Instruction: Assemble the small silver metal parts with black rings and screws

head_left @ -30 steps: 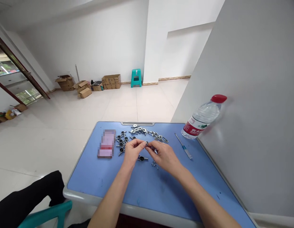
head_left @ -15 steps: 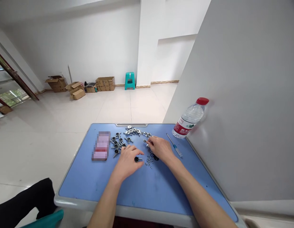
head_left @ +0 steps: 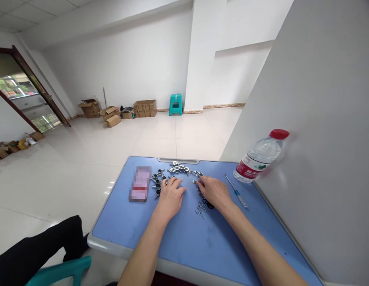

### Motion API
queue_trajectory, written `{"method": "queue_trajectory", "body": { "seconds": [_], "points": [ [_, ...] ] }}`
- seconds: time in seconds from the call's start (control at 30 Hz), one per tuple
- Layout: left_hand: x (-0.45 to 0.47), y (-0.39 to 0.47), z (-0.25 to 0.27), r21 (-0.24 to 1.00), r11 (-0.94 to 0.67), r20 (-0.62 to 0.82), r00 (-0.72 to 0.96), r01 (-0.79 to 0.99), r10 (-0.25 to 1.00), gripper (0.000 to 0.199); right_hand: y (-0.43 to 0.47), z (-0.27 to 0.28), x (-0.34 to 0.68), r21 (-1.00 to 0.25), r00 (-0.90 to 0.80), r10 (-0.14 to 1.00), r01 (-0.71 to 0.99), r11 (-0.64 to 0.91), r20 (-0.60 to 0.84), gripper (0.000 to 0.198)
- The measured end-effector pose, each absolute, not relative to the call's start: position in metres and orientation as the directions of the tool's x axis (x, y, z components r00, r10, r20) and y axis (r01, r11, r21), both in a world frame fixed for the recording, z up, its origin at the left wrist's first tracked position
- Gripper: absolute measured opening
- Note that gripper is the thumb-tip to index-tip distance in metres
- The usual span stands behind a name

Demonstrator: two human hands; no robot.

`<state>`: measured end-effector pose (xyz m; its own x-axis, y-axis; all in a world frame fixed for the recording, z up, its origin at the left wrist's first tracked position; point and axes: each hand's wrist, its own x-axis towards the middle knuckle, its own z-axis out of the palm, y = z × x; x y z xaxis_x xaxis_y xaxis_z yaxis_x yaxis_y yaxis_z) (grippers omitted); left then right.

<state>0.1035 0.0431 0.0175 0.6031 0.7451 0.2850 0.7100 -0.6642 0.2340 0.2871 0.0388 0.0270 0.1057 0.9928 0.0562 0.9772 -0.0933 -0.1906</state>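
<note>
My left hand (head_left: 171, 196) rests palm down at the right side of a cluster of small metal parts with round black centres (head_left: 158, 185). Its fingers are stretched and a little apart; what lies beneath the palm is hidden. Between thumb and fingertips, my right hand (head_left: 214, 192) pinches a small silver metal piece (head_left: 194, 182). Beyond both hands a curved row of silver metal brackets (head_left: 180, 168) lies on the blue tabletop (head_left: 184, 238). Below my right hand are black rings (head_left: 210, 204) and a scatter of tiny silver screws or nuts (head_left: 200, 208).
A screwdriver (head_left: 236, 191) lies right of my right hand. A water bottle with a red cap (head_left: 255, 161) stands by the grey partition. At the left lies a pixelated pinkish rectangle (head_left: 140, 183). Another person's dark-clothed leg (head_left: 44, 242) shows at the lower left.
My left hand has moved toward the black-centred parts, and the one that lay between its thumb and fingers is no longer visible there. The camera view has turned leftward.
</note>
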Motion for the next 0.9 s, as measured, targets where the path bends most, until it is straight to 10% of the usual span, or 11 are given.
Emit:
{"method": "queue_trajectory", "body": {
  "seconds": [0.7, 0.9],
  "points": [
    [0.104, 0.05, 0.007, 0.198, -0.494, 0.317, 0.422, 0.846, 0.85, 0.019, 0.027, 0.035, 0.293, -0.279, 0.09, 0.99, 0.959, -0.057, 0.109, 0.024],
    [0.103, 0.048, 0.016, 0.418, -0.444, 0.347, 0.312, 0.792, 0.884, 0.022, 0.025, 0.028, 0.294, -0.298, 0.076, 0.977, 0.955, -0.014, 0.197, 0.023]
  ]
}}
